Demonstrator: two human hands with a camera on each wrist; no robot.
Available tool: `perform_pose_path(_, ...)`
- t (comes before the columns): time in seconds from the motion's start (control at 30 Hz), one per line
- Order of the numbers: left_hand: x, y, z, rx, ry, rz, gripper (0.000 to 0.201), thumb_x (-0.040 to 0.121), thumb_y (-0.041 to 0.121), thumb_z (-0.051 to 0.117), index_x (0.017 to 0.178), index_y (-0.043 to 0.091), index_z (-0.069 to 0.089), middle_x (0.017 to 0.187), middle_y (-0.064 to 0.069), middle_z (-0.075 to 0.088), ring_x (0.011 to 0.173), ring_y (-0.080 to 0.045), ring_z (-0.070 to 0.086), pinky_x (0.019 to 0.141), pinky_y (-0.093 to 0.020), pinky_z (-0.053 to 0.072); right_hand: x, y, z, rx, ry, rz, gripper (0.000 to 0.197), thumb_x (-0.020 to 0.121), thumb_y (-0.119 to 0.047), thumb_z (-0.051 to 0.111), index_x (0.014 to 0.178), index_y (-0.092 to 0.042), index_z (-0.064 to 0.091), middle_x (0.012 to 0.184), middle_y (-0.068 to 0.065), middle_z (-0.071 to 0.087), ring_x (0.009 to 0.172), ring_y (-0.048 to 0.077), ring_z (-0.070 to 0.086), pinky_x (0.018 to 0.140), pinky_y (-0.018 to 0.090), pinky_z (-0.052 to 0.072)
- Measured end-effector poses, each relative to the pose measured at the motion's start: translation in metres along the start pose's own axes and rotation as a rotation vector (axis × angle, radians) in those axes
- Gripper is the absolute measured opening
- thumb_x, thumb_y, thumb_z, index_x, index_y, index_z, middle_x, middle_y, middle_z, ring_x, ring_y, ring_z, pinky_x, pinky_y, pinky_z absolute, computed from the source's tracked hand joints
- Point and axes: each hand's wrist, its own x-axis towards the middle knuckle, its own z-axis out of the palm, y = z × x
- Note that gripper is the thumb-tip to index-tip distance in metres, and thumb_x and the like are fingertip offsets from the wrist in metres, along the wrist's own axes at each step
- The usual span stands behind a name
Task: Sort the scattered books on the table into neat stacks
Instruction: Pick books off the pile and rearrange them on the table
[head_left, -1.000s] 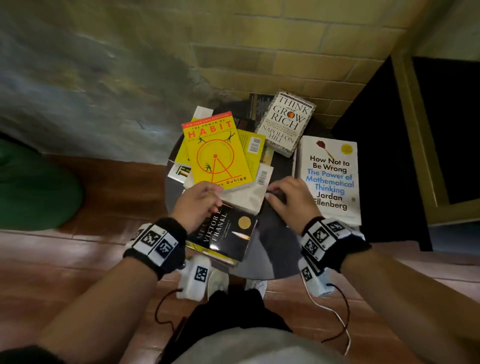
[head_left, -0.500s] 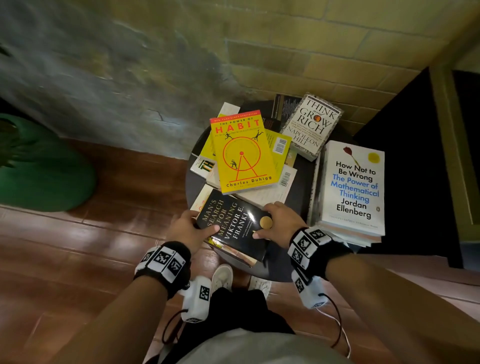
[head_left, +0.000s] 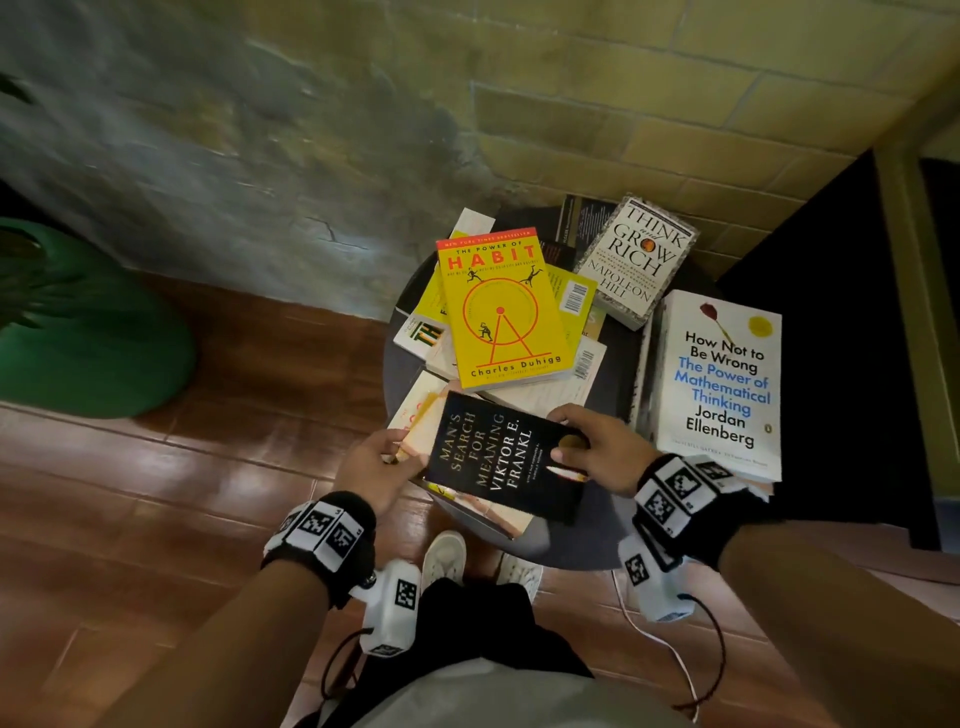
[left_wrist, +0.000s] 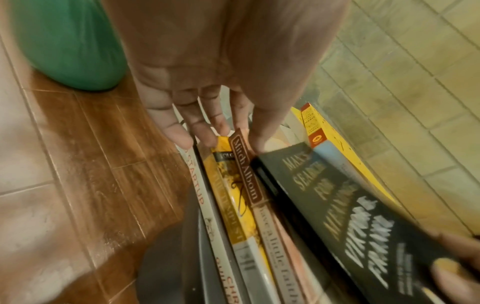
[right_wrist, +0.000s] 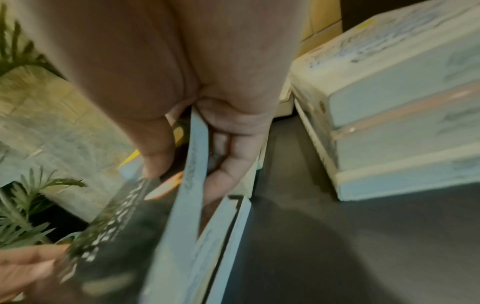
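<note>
A black book, Man's Search for Meaning (head_left: 498, 457), lies tilted on a small pile (head_left: 470, 501) at the round table's near edge. My right hand (head_left: 563, 441) pinches its right edge, thumb (right_wrist: 155, 160) on the cover and fingers (right_wrist: 228, 164) underneath. My left hand (head_left: 402, 454) holds the left end of the pile below it, with fingers (left_wrist: 205, 135) against the Startup, yellow and Mitch Albom spines. Further back, the yellow Habit book (head_left: 504, 312) tops a loose heap. A neat stack topped by How Not to Be Wrong (head_left: 722, 384) stands at the right.
Think and Grow Rich (head_left: 636, 260) lies askew at the back of the dark round table (head_left: 587, 540), close to the brick wall. A green pot (head_left: 88, 322) stands on the wooden floor to the left. My shoes (head_left: 444, 558) are just below the table's near edge.
Both hands came back from the white book to the black one. My right hand has taken its right edge and tipped it up, while my left has slid to the pile's left end.
</note>
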Motion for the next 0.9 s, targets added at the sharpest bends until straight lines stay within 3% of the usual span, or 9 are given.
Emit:
perform_pose_path(0.2, 0.007, 0.004, 0.003, 0.203, -0.017, -0.027, 0.053, 0.069, 0.046, 0.081, 0.106, 0.028, 0.048, 0.117, -0.006, 0.057, 0.105, -0.025, 0.057, 0.082, -0.032, 0.044, -0.007, -0.014, -0.051, 0.212, 0.116, -0.111, 0.028, 0.089, 0.000, 0.060, 0.103, -0.025, 0.060, 0.100, -0.004, 0.065, 0.095, 0.012, 0.061, 0.090, 0.027, 0.049)
perform_pose_path(0.3, 0.007, 0.008, 0.000, 0.200, -0.022, -0.035, 0.052, 0.072, 0.040, 0.081, 0.109, 0.025, 0.048, 0.118, -0.007, 0.059, 0.107, -0.026, 0.057, 0.084, -0.032, 0.044, 0.004, -0.031, -0.067, 0.439, 0.278, -0.100, 0.026, 0.091, 0.001, 0.058, 0.107, -0.019, 0.055, 0.101, -0.001, 0.062, 0.094, 0.018, 0.062, 0.080, 0.031, 0.057)
perform_pose_path(0.4, 0.007, 0.012, -0.003, 0.199, -0.028, -0.047, 0.058, 0.078, 0.032, 0.078, 0.127, 0.015, 0.051, 0.115, -0.006, 0.064, 0.108, -0.026, 0.059, 0.088, -0.031, 0.043, 0.029, -0.045, -0.071, 0.466, 0.415, -0.041, 0.017, 0.090, -0.013, 0.061, 0.095, -0.028, 0.055, 0.102, 0.003, 0.062, 0.100, 0.029, 0.063, 0.088, 0.048, 0.055)
perform_pose_path(0.43, 0.007, 0.012, -0.004, 0.205, -0.028, -0.047, 0.059, 0.079, 0.032, 0.077, 0.129, 0.013, 0.052, 0.116, -0.007, 0.066, 0.109, -0.026, 0.060, 0.088, -0.030, 0.043, 0.038, -0.048, -0.069, 0.465, 0.441, -0.027, 0.014, 0.090, -0.017, 0.062, 0.096, -0.027, 0.055, 0.101, 0.001, 0.062, 0.099, 0.027, 0.064, 0.088, 0.043, 0.056)
perform_pose_path(0.5, 0.009, 0.011, -0.006, 0.204, -0.029, -0.060, 0.058, 0.079, 0.031, 0.077, 0.128, 0.011, 0.054, 0.116, -0.007, 0.067, 0.108, -0.026, 0.061, 0.088, -0.031, 0.044, 0.050, -0.055, -0.065, 0.453, 0.490, 0.023, 0.020, 0.092, -0.017, 0.061, 0.110, -0.017, 0.052, 0.098, -0.002, 0.059, 0.089, 0.018, 0.062, 0.066, 0.011, 0.053)
perform_pose_path(0.57, 0.008, 0.010, -0.009, 0.188, -0.035, -0.085, 0.054, 0.078, 0.030, 0.078, 0.123, 0.011, 0.055, 0.111, -0.004, 0.066, 0.101, -0.024, 0.060, 0.085, -0.030, 0.044, 0.059, -0.060, -0.059, 0.407, 0.557, 0.073, 0.030, 0.092, -0.014, 0.061, 0.118, -0.008, 0.049, 0.103, 0.004, 0.057, 0.080, 0.014, 0.058, 0.044, 0.002, 0.041)
perform_pose_path(0.67, 0.004, 0.008, -0.010, 0.057, -0.003, -0.068, 0.045, 0.079, 0.023, 0.078, 0.115, 0.011, 0.053, 0.101, -0.001, 0.059, 0.095, -0.020, 0.055, 0.082, -0.029, 0.041, 0.070, -0.056, -0.055, 0.326, 0.616, 0.133, 0.035, 0.088, -0.020, 0.065, 0.114, -0.010, 0.044, 0.103, 0.008, 0.060, 0.071, 0.015, 0.054, 0.059, 0.021, 0.047)
perform_pose_path(0.77, -0.002, 0.008, -0.016, -0.279, -0.061, -0.052, 0.034, 0.080, 0.011, 0.076, 0.104, 0.012, 0.052, 0.104, -0.010, 0.063, 0.098, -0.027, 0.059, 0.093, -0.041, 0.049, 0.071, -0.048, -0.053, 0.189, 0.580, 0.175, 0.038, 0.087, -0.024, 0.066, 0.113, -0.012, 0.040, 0.086, 0.002, 0.054, 0.068, 0.019, 0.050, 0.061, 0.024, 0.038)
perform_pose_path(0.9, -0.004, 0.015, -0.035, -0.551, -0.088, -0.077, 0.021, 0.086, 0.001, 0.065, 0.093, 0.017, 0.054, 0.105, -0.015, 0.061, 0.092, -0.032, 0.062, 0.089, -0.050, 0.052, 0.070, -0.041, -0.052, 0.168, 0.538, 0.167, 0.041, 0.087, -0.023, 0.065, 0.118, -0.007, 0.043, 0.097, 0.005, 0.053, 0.086, 0.023, 0.051, 0.075, 0.030, 0.038)
